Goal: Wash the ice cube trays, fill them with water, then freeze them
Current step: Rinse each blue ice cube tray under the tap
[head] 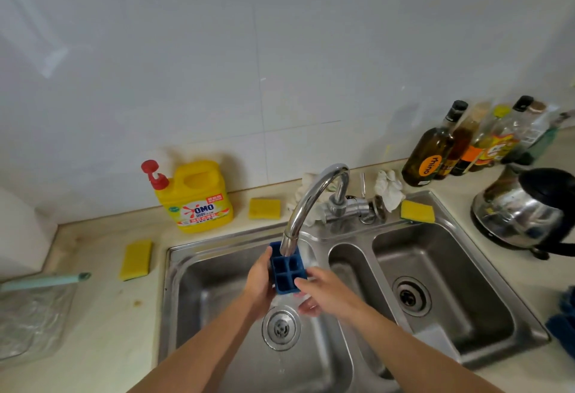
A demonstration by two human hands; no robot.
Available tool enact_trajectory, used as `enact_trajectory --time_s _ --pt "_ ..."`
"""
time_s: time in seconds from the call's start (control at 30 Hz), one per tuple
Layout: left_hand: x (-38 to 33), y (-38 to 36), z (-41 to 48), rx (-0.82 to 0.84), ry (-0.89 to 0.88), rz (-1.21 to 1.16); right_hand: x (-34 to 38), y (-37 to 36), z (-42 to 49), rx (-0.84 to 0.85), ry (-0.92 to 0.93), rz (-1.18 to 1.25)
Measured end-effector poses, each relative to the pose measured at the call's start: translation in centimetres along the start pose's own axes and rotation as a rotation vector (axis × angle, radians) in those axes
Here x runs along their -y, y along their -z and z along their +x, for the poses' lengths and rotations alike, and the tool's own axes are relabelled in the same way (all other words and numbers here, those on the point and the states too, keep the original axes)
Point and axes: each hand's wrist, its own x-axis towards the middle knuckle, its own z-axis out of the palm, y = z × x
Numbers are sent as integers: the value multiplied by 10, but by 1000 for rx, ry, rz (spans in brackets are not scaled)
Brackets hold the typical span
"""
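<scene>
A small blue ice cube tray point(287, 271) is under the spout of the chrome faucet point(311, 199), above the left sink basin point(199, 293). My left hand point(259, 283) grips its left side. My right hand point(323, 291) holds its right near corner, fingers curled beneath. Water spills off the tray and runs down to the left drain point(281, 327). A second blue object point(563, 321), partly cut off, lies at the right edge of the counter.
A yellow detergent jug point(196, 196) and three yellow sponges point(136, 259) point(264, 208) point(417, 211) sit round the sink. Bottles point(435, 150) and a steel kettle point(525, 209) stand at the right. The right basin point(441, 283) holds nothing. A plastic bag point(31, 308) lies at left.
</scene>
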Motion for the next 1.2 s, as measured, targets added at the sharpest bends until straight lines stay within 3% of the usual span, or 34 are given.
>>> enact_trajectory --time_s 0.27,0.37,0.53,0.77,1.2 --pt "7 6 1 -74 21 -2 8 16 12 -172 80 -19" --pt "8 5 1 -110 62 16 12 29 13 -212 125 -133" --pt "15 -9 1 -72 121 34 16 42 10 -225 186 -199" --pt "17 -17 6 -158 75 -2 19 48 11 -203 223 -180" --pt "0 -5 2 -278 -148 250 6 25 37 -41 -19 90"
